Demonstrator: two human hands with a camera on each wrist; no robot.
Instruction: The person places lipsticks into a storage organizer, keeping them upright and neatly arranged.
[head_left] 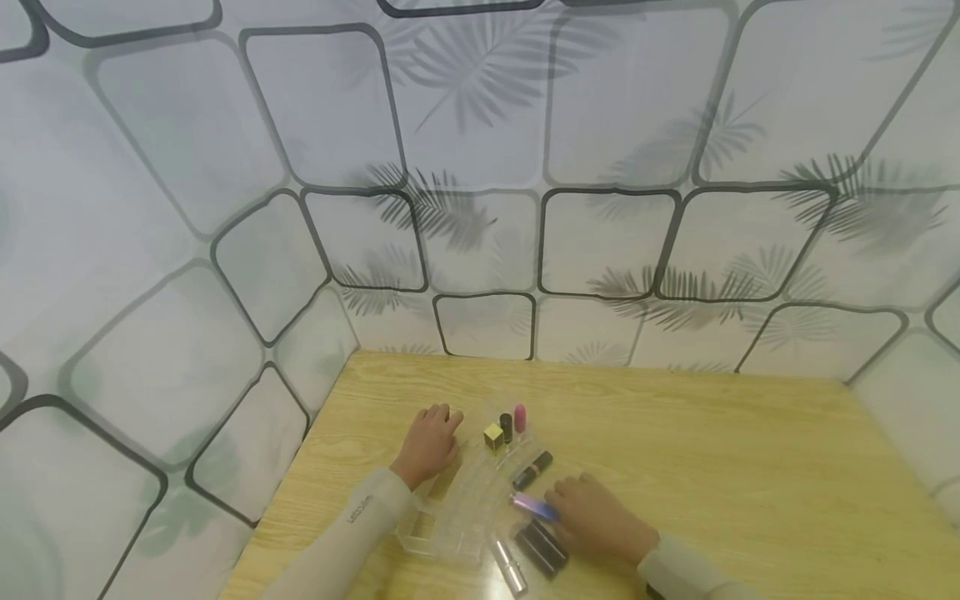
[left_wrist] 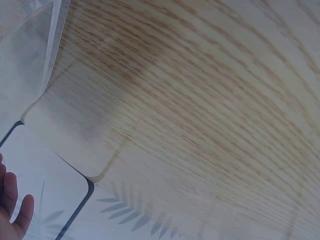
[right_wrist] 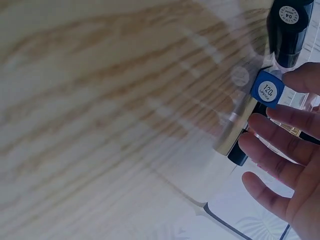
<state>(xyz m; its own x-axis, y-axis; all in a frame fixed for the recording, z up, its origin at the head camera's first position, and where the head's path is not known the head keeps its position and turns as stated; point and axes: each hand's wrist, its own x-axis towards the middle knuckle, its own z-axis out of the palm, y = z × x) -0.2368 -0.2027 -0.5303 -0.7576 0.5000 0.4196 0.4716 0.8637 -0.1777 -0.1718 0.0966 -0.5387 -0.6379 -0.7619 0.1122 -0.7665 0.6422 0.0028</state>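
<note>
My right hand (head_left: 596, 517) pinches a pink-to-blue lipstick (head_left: 534, 506) between thumb and index finger, to the right of a clear organizer (head_left: 412, 546). The right wrist view shows the lipstick's square blue end (right_wrist: 268, 89), labelled 120, with the other fingers spread loosely. My left hand (head_left: 431, 442) rests at the organizer's left side, its fingers relaxed; part of it also shows in the left wrist view. Standing in the organizer's far end are a gold-topped square lipstick (head_left: 493, 436), a black tube (head_left: 506, 427) and a pink one (head_left: 520, 418).
A black lipstick (head_left: 532, 471) lies along the organizer's right edge. Closer to me on the wooden table (head_left: 712, 467) are dark tubes (head_left: 542, 548) side by side and a silver lipstick (head_left: 508, 567). Patterned walls (head_left: 480, 325) border the table at the back and left.
</note>
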